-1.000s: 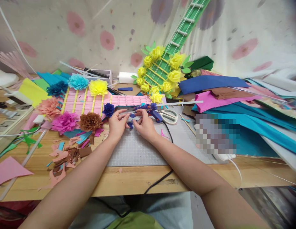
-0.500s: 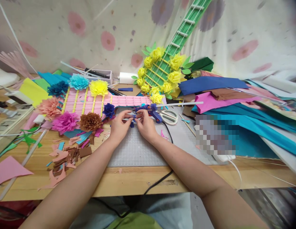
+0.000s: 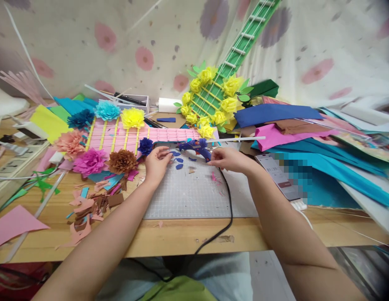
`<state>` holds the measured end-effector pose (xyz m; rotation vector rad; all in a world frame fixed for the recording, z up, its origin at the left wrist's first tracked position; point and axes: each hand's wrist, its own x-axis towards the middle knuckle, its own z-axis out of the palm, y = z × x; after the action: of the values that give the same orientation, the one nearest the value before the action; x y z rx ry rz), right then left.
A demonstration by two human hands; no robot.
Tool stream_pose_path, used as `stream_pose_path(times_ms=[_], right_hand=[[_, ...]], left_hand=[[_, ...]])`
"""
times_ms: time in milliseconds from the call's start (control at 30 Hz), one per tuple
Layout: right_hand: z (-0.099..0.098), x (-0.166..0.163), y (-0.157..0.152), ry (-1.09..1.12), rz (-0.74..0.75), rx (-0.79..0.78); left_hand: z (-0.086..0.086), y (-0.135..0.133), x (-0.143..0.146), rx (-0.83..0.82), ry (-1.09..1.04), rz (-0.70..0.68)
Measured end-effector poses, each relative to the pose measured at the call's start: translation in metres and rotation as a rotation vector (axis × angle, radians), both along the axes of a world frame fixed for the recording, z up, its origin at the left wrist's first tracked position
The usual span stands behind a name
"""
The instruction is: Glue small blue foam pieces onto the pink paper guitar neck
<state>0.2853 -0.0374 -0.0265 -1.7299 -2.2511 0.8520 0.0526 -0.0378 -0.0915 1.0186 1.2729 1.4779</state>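
Observation:
My left hand (image 3: 157,162) rests on the grey cutting mat (image 3: 188,196), fingers curled and pinched on a small blue paper piece. Several loose blue paper petals (image 3: 178,160) lie on the mat just right of its fingertips. My right hand (image 3: 228,159) sits at the mat's far right, fingers closed together beside the handle of the blue glue gun (image 3: 196,146). What it holds is hidden under the hand. A dark blue paper flower (image 3: 146,145) sits just behind my left hand, on the pink paper guitar (image 3: 169,133).
Paper flowers ring the pink guitar's body. A green paper guitar (image 3: 219,83) with yellow flowers leans at the back. Coloured paper sheets (image 3: 291,121) pile up on the right, beside a phone (image 3: 277,173). Paper scraps (image 3: 88,205) litter the left. The glue gun's black cord (image 3: 227,209) crosses the mat.
My hands have parted. The right hand has moved right, over where the scissors lay. Blue petals that both hands were working on now lie on the mat. The view has shifted slightly.

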Motion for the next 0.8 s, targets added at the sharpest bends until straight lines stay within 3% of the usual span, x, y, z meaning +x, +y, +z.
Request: stream_pose_path(times_ms=[133,300,533,700,800], right_hand=[[-0.016,0.003,0.009,0.007,-0.217,0.219],[-0.044,-0.022,0.023,0.102,-0.254,0.384],[-0.055,-0.033,0.028,0.334,-0.296,0.251],[-0.045,-0.018,0.012,0.665,-0.287,0.19],[-0.039,-0.015,0.004,0.605,-0.221,0.097]], left_hand=[[0.0,0.001,0.002,0.006,-0.024,0.014],[0.001,-0.001,0.004,0.007,-0.013,0.026],[0.0,0.001,0.002,-0.031,-0.022,0.035],[0.001,0.004,0.0,-0.105,-0.077,0.048],[0.002,0.004,0.0,-0.119,-0.064,0.049]])
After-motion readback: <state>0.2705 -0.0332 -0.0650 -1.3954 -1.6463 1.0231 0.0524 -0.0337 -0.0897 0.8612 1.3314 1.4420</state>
